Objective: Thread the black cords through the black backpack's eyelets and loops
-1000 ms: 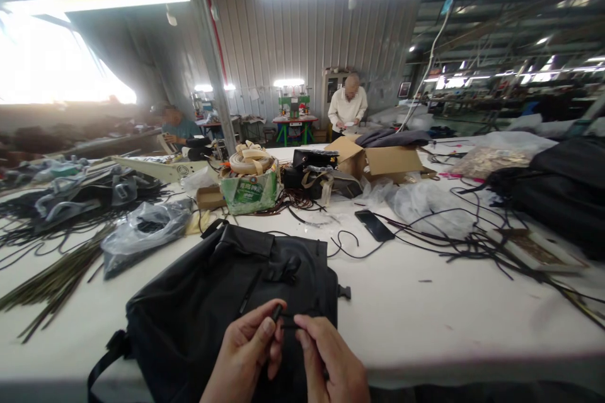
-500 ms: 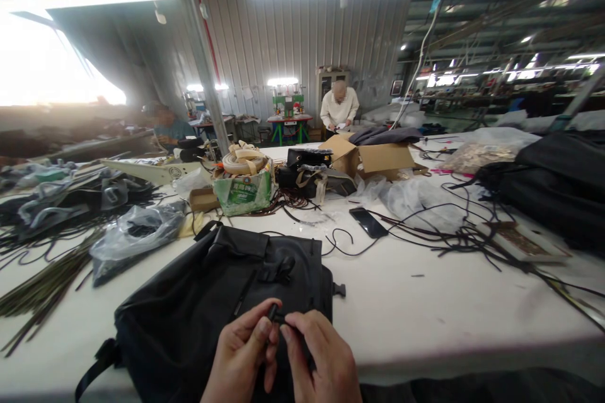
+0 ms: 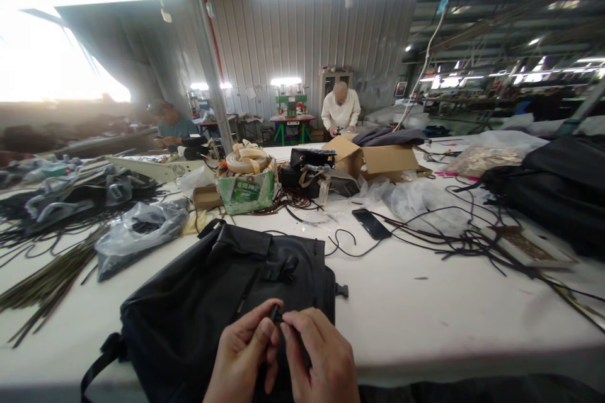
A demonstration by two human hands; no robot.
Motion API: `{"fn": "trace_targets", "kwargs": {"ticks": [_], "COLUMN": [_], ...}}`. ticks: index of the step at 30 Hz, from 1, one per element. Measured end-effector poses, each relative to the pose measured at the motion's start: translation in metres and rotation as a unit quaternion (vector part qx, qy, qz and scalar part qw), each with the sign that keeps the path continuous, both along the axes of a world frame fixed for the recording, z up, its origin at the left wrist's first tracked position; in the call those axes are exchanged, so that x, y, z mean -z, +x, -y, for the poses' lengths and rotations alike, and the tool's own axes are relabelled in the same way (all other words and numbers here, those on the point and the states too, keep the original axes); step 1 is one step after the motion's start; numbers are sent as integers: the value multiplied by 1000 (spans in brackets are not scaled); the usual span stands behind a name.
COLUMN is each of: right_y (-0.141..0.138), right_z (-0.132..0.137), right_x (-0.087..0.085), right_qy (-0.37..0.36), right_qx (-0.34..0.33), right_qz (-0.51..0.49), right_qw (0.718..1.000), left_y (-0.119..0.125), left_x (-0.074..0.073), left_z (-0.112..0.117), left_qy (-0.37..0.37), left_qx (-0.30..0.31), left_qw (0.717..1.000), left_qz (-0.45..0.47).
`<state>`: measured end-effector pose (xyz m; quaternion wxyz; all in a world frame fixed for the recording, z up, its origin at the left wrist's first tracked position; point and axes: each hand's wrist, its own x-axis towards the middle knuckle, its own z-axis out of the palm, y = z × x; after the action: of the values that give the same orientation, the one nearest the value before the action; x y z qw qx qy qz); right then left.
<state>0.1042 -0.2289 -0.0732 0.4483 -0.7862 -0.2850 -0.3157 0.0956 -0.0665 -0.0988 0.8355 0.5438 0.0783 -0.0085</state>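
My left hand [image 3: 242, 352] is closed, pinching a small dark cylindrical piece [image 3: 275, 312] between thumb and fingers. My right hand [image 3: 323, 352] is also pinched shut, its thumb and index fingertips meeting the right side of that piece. What exactly the right fingertips grip is too small to make out. Both hands hover over the lower part of a black backpack [image 3: 189, 302], which lies flat on the white table [image 3: 401, 321]. On its front are a short zip [image 3: 247, 291] and a bunched black strap [image 3: 285, 269]. A side-release buckle half [image 3: 342, 291] sticks out at its right edge.
A phone [image 3: 372, 224] and tangled black cords [image 3: 425, 236] lie behind the backpack. Further back stand a green bag with webbing rolls [image 3: 246, 192] and an open carton [image 3: 390, 160]. Plastic bags [image 3: 139, 233] and strips [image 3: 47, 280] sit left; a person [image 3: 341, 110] stands beyond the table.
My right fingertips have moved slightly closer to my left ones, and less of the dark piece shows between them. The view has shifted a little. The far person's hands have moved.
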Motion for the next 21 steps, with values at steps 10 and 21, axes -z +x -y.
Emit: {"fn": "trace_targets", "kwargs": {"ticks": [10, 21], "right_y": [-2, -1], "right_z": [-2, -4], "right_x": [-3, 3], "right_qy": [-12, -28], "right_qx": [-25, -11], "right_qz": [6, 3], "right_qw": [1000, 1000], "left_y": [-4, -7], "left_x": [-6, 10], "left_z": [2, -3], "left_qy": [10, 81], "left_qx": [15, 8], "left_qw": [1000, 996], "left_qz": [13, 43]}}
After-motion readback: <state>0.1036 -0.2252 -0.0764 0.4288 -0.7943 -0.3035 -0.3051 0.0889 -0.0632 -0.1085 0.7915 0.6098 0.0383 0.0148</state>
